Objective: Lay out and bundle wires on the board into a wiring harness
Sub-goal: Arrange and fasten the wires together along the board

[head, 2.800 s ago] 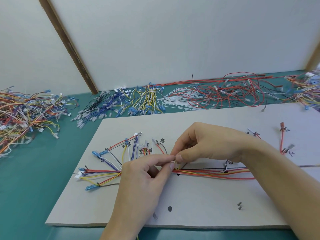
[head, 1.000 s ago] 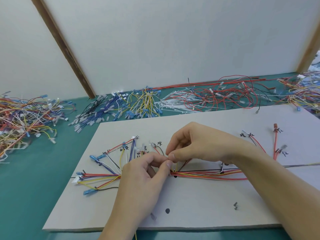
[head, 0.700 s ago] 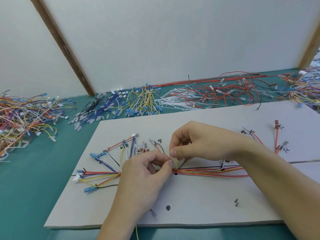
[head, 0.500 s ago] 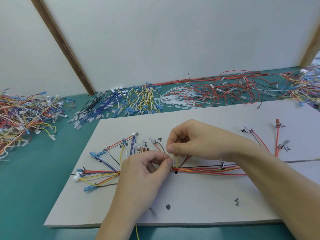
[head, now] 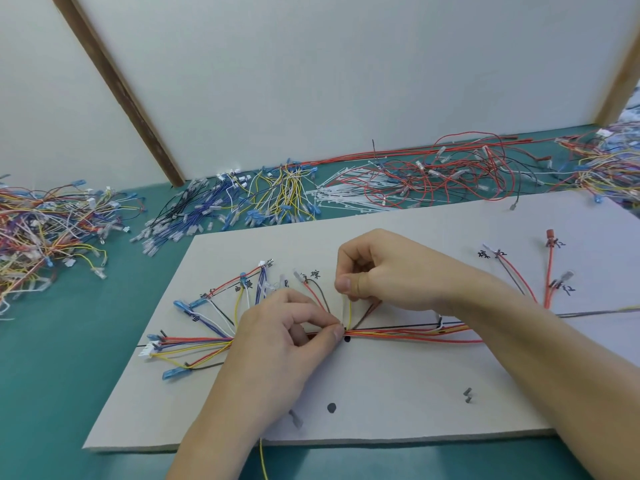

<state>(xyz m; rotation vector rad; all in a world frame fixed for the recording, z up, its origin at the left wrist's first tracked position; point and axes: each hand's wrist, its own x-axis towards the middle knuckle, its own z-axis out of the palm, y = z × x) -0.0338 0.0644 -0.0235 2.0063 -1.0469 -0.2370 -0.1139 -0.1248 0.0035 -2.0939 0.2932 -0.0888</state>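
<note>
My left hand (head: 287,337) pinched the limp wire bundle (head: 398,332) at its junction; my right hand (head: 384,275) pinched a thin, slippery cable tie (head: 343,306), best gripped near the tail.

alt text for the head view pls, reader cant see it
Two hands pinch at the middle of a wire bundle on a grey board: left hand at the bundle, right hand just above. Loose wire heaps lie behind.
</note>
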